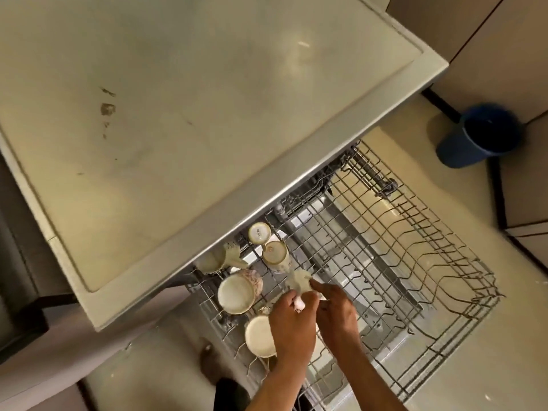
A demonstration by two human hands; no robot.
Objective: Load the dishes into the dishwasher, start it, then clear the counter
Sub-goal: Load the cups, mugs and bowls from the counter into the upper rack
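rack point(415, 262) right side open wire — free to reach, mugs point(237, 289) crowd left edge, counter point(178, 114) overhangs behind

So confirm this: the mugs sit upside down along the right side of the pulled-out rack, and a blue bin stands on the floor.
Wrong side. The head view shows the mugs along the left side of the rack; the right side holds none. The blue bin does stand on the floor.

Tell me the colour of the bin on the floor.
Blue bin, seen in the head view.
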